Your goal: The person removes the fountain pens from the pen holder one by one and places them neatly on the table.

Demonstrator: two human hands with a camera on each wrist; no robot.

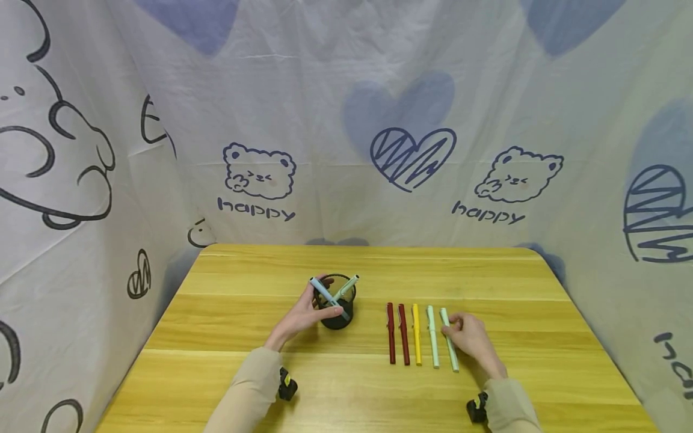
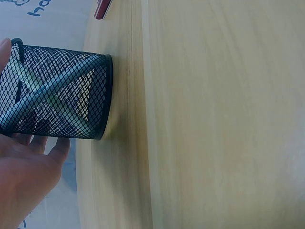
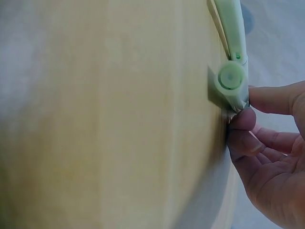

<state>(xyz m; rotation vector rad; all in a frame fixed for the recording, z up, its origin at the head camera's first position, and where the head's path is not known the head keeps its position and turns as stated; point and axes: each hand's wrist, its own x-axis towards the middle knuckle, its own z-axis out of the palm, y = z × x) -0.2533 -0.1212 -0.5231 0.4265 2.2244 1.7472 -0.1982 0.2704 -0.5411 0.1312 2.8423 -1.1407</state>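
A black mesh pen cup (image 1: pixel 337 319) stands upright on the table, held by my left hand (image 1: pixel 304 314) with the thumb in front and fingers at the far side. A light blue pen (image 1: pixel 323 291) and a pale green pen (image 1: pixel 351 284) cross inside it; the mesh cup (image 2: pixel 66 55) also shows in the left wrist view, fingers below it. At the right end of a row, my right hand (image 1: pixel 473 340) pinches the outermost pale green pen (image 1: pixel 452 355) near its upper part. In the right wrist view, fingertips of that hand (image 3: pixel 271 143) touch the pen (image 3: pixel 230 76) low over the table.
Left of the pinched pen lie another pale green pen (image 1: pixel 435 349), a yellow pen (image 1: pixel 417 337) and two dark red pens (image 1: pixel 405 343), roughly parallel. The wooden table (image 1: pixel 216 313) extends around them, with a printed curtain (image 1: pixel 325 120) behind.
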